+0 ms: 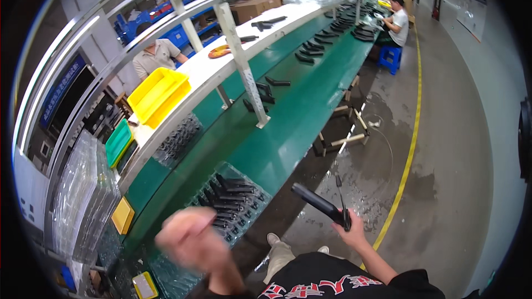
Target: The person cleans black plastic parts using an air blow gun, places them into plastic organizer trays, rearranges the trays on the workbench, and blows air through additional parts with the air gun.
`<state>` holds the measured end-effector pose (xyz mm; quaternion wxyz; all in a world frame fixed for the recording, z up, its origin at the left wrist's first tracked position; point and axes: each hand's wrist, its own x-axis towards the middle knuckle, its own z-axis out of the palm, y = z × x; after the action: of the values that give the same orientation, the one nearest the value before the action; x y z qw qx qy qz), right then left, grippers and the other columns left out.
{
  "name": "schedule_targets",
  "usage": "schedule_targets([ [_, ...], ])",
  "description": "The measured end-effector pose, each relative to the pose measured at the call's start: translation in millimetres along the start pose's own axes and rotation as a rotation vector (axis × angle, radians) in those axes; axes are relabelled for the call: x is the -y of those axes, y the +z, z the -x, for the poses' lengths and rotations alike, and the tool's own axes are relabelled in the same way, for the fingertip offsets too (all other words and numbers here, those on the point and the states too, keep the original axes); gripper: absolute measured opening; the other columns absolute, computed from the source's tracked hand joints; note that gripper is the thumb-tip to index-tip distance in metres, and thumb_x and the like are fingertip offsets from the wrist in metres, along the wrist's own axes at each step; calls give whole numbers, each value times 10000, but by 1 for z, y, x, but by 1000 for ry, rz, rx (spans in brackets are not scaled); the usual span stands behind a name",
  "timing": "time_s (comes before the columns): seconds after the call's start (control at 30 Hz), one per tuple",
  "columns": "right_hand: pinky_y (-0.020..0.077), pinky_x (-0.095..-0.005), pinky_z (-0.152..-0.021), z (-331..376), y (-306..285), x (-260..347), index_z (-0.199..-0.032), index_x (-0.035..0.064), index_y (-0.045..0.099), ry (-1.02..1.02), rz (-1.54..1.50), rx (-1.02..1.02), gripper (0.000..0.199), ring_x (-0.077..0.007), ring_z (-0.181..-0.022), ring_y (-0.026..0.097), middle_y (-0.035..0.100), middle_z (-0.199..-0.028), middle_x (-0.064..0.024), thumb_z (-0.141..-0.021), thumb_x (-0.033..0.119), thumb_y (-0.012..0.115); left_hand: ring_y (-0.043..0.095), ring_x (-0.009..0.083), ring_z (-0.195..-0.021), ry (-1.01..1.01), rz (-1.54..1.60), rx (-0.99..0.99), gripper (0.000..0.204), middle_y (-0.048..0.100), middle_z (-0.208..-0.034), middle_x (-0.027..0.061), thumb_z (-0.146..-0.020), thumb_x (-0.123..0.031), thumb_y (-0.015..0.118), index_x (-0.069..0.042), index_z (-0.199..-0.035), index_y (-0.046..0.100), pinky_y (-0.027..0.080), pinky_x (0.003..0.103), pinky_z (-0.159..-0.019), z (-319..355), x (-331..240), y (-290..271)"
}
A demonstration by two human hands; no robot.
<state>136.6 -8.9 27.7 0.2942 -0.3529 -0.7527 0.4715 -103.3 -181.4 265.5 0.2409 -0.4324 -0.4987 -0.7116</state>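
I stand on a factory assembly floor: a long green conveyor belt [288, 127] carrying black parts [312, 47], seated workers [397, 19], stacked cardboard boxes [252, 8], yellow floor line [409, 149].

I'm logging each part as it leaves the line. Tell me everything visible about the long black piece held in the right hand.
The black piece is a long, slim bar, matte and plastic-looking, with a thin dark rod or wire rising near its gripped end. The right hand grips its lower end; the free end points up and to the left. It hangs in the air over the wet concrete floor, beside the green conveyor belt, touching nothing else. Finer detail is too small to tell.
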Motion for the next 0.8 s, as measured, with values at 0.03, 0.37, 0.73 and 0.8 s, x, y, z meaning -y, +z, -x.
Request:
schedule_targets([
  [0.03,468,-299,-676,-1,3,9,-1106,46,626,-56,-9,-23,424,-199,-677,565,649,-843,-66,-705,58,762,622,200,-798,-443,56,-98,108,661,-889,106,-872,-66,509,-20,-912,598,509,307,-728,42,31,15],
  [0.37,475,-314,-661,-6,15,57,-1161,27,613,-125,-34,-109,436,-214,-637,550,657,-842,-75,-756,81,766,624,194,-793,-1380,619,286,247,625,-880,52,-950,-232,609,-60,-1101,516,499,303,-746,188,72,124],
  [0.73,462,-297,-628,83,-43,35,-1265,67,610,102,17,-41,476,-196,-620,545,679,-860,-63,-814,127,749,493,73,-551,-2031,1240,-280,74,544,-696,1,-900,-65,589,-40,-868,528,450,200,-522,207,173,143],
  [0.8,461,-287,-628,88,-45,36,-1262,65,617,123,35,-22,488,-183,-644,568,700,-905,-62,-790,79,743,495,75,-544,-2081,1244,-326,77,543,-687,0,-890,-49,589,-38,-850,524,459,206,-528,207,170,149],
])
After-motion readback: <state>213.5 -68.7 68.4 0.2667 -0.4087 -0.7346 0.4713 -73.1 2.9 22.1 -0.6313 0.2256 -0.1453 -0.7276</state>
